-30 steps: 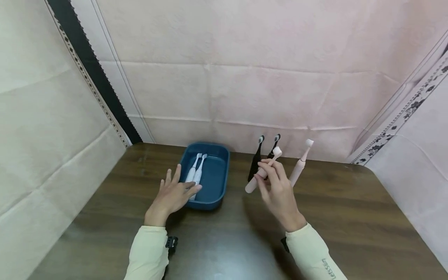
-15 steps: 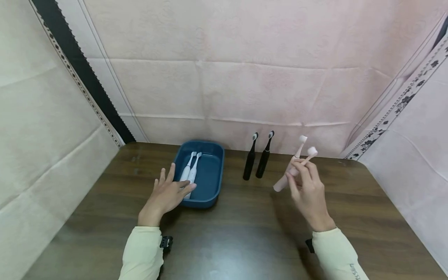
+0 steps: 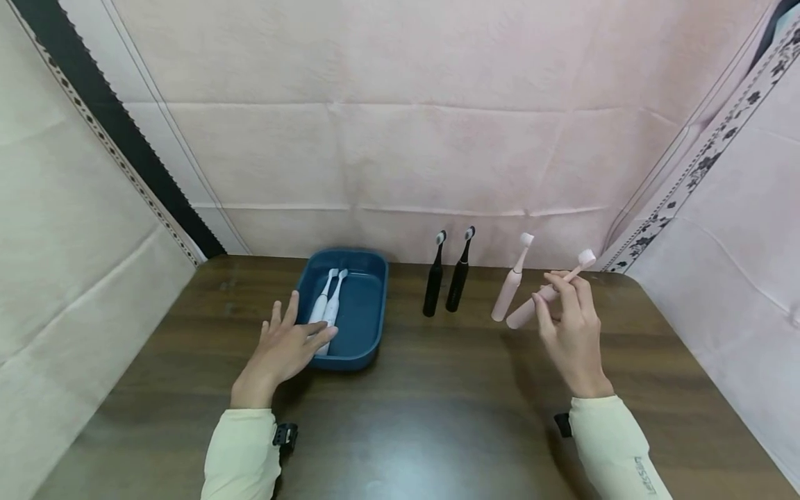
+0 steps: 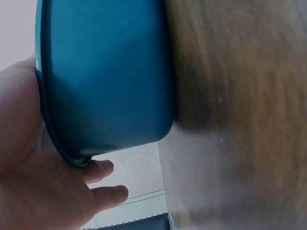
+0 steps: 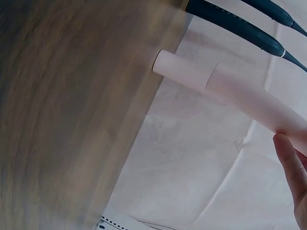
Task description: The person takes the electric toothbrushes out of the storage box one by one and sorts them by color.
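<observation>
In the head view, my right hand (image 3: 573, 337) pinches a pink electric toothbrush (image 3: 522, 314) between thumb and fingertips, its handle slanting down left and its white head up right. Another pink toothbrush (image 3: 507, 292) stands upright on the table close to the left of it; the right wrist view shows the held handle (image 5: 261, 98) overlapping the standing one (image 5: 180, 71). My left hand (image 3: 275, 357) lies with spread fingers at the near left rim of a blue tray (image 3: 382, 305), thumb reaching over two white toothbrushes (image 3: 333, 305) inside. The left wrist view shows the palm against the tray wall (image 4: 110, 86).
Two black toothbrushes (image 3: 433, 288) stand upright side by side between the tray and the pink ones. A pale cloth wall (image 3: 437, 160) rises behind the brown wooden table (image 3: 400, 423), and more cloth hangs at both sides.
My right hand has carried the pink toothbrush rightward, from in front of the black toothbrushes past the standing pink one to its right side. The left hand keeps its place at the tray.
</observation>
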The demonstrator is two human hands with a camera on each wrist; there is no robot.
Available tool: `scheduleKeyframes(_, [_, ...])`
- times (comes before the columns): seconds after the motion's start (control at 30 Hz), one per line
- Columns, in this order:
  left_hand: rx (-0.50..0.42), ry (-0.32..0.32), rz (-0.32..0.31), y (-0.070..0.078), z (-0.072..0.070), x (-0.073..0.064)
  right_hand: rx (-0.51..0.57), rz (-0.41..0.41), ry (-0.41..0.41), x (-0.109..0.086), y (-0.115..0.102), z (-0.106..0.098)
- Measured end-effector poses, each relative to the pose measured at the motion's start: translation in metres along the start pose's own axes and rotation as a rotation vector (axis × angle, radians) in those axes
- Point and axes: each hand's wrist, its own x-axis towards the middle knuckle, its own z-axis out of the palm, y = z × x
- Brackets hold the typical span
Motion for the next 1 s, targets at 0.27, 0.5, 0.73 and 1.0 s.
scheduleKeyframes(0.27, [-0.016, -0.005, -0.01, 0.0, -0.002, -0.002, -0.033, 0.021, -0.023, -0.001, 0.013, 0.007])
scheduleKeyframes(0.5, [-0.004, 0.001, -0.009, 0.001, -0.001, -0.002, -0.074, 0.042, -0.078, 0.007, 0.028, 0.014])
scheduleKeyframes(0.73, [-0.015, 0.002, -0.015, 0.0, -0.001, -0.002, -0.084, 0.067, -0.138, 0.011, 0.038, 0.019])
scheduleKeyframes(1.0, [-0.004, 0.009, -0.02, 0.001, -0.002, -0.003, -0.097, 0.07, -0.169, 0.007, 0.044, 0.025])
